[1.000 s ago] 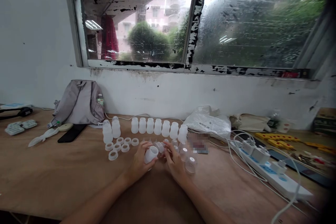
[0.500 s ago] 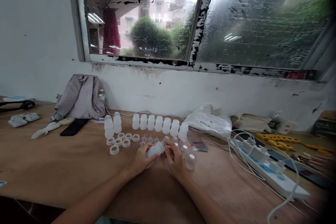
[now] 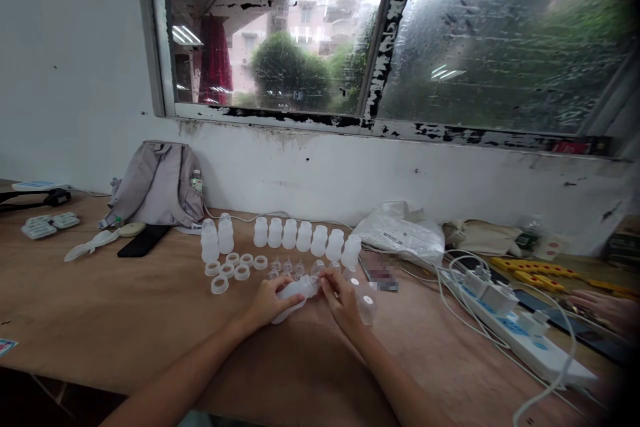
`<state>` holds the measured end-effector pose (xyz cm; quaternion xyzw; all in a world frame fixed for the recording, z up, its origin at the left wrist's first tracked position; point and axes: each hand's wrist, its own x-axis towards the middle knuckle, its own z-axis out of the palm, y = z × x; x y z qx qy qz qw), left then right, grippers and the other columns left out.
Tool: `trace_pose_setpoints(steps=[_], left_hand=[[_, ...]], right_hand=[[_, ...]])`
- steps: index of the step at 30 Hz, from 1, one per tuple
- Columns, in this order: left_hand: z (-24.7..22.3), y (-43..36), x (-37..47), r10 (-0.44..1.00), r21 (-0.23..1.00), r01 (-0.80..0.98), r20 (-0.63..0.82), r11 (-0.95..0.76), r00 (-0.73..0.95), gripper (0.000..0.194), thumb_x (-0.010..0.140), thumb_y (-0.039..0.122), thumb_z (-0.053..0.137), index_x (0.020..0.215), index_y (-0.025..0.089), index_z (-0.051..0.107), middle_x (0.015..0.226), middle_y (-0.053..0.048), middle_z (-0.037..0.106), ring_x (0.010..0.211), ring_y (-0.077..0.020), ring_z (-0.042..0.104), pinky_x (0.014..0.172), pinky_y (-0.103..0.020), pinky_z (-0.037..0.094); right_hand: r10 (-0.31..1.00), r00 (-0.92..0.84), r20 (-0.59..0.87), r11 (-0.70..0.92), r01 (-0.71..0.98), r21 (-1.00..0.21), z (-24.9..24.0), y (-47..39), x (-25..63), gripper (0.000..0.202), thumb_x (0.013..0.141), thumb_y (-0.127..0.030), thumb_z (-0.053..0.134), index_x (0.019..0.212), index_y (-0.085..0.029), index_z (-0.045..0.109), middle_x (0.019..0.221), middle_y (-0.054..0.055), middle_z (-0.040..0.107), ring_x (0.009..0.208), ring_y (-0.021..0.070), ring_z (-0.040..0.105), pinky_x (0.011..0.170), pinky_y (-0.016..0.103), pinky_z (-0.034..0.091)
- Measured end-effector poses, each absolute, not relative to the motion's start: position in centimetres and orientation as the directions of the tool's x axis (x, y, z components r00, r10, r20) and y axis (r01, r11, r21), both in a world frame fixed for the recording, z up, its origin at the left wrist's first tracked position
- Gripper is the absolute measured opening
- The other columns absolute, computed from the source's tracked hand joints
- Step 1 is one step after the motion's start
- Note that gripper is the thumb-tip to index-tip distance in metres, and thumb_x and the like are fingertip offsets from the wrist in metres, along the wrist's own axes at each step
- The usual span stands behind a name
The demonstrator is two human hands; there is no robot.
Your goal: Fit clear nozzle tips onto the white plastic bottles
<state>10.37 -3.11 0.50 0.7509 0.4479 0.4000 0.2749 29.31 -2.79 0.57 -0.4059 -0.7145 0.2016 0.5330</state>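
Bottle has tipped rightward, left hand gripping it; right hand at its tip, grip unclear; two capped bottles stand left, seven uncapped ones far

L hand hides pt of held bottle; R hand covers most of its tip, detail too small to ID. Card twd worktop back edge: print pixelated. Co-worker's hand, R end, blurred, wrist lost in dark. Sticker, front edge far L, cut off.
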Motion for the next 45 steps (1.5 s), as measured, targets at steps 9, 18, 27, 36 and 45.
trace_pose_setpoints(steps=[9, 18, 27, 36, 45], left_hand=[[0.65, -3.20, 10.31, 0.889, 0.768, 0.452, 0.361, -0.454, 0.281, 0.040, 0.069, 0.049, 0.058, 0.091, 0.016, 0.063, 0.079, -0.003, 0.066, 0.071, -0.0168, 0.057, 0.065, -0.024, 0.041], [1.01, -3.38, 10.02, 0.854, 0.768, 0.398, 0.367, -0.502, 0.368, 0.037, 0.069, 0.046, 0.060, 0.092, 0.016, 0.063, 0.084, -0.002, 0.066, 0.075, -0.0165, 0.058, 0.068, -0.023, 0.042], [0.84, -3.40, 10.05, 0.854, 0.771, 0.396, 0.356, -0.498, 0.379, 0.038, 0.068, 0.046, 0.060, 0.092, 0.017, 0.063, 0.085, -0.002, 0.066, 0.077, -0.0179, 0.058, 0.069, -0.025, 0.042], [1.10, -3.54, 10.04, 0.873, 0.780, 0.416, 0.332, -0.467, 0.358, 0.037, 0.069, 0.047, 0.059, 0.091, 0.017, 0.063, 0.084, -0.003, 0.066, 0.076, -0.0184, 0.058, 0.069, -0.025, 0.041], [0.72, -3.07, 9.92, 0.888, 0.788, 0.424, 0.332, -0.447, 0.319, 0.038, 0.071, 0.047, 0.056, 0.090, 0.015, 0.062, 0.083, -0.003, 0.065, 0.074, -0.0171, 0.056, 0.067, -0.025, 0.040]], right_hand=[[0.803, -0.127, 0.582, 0.579, 0.400, -0.711, 0.89, -2.71, 29.21, 0.016, 0.083, -0.033, 0.042, 0.076, -0.020, 0.049, 0.062, 0.000, 0.051, 0.054, 0.0141, 0.050, 0.050, 0.024, 0.038], [0.732, -0.110, 0.673, 0.607, 0.554, -0.569, 0.73, -2.48, 29.34, 0.034, 0.082, -0.034, 0.042, 0.052, -0.020, 0.034, 0.047, -0.005, 0.035, 0.043, 0.0085, 0.034, 0.045, 0.022, 0.025], [0.754, -0.118, 0.646, 0.591, 0.550, -0.590, 0.61, -2.14, 29.46, 0.045, 0.083, -0.040, 0.041, 0.047, -0.019, 0.025, 0.045, -0.006, 0.023, 0.042, 0.0072, 0.025, 0.043, 0.023, 0.019], [0.795, -0.143, 0.590, 0.579, 0.471, -0.666, 0.84, -2.18, 29.54, 0.037, 0.082, -0.041, 0.044, 0.052, -0.020, 0.036, 0.048, -0.005, 0.033, 0.045, 0.0094, 0.033, 0.045, 0.022, 0.025], [0.847, -0.182, 0.499, 0.531, 0.301, -0.792, 1.06, -2.06, 29.56, 0.024, 0.078, -0.041, 0.050, 0.071, -0.019, 0.053, 0.056, -0.002, 0.049, 0.047, 0.0113, 0.046, 0.045, 0.024, 0.038]])
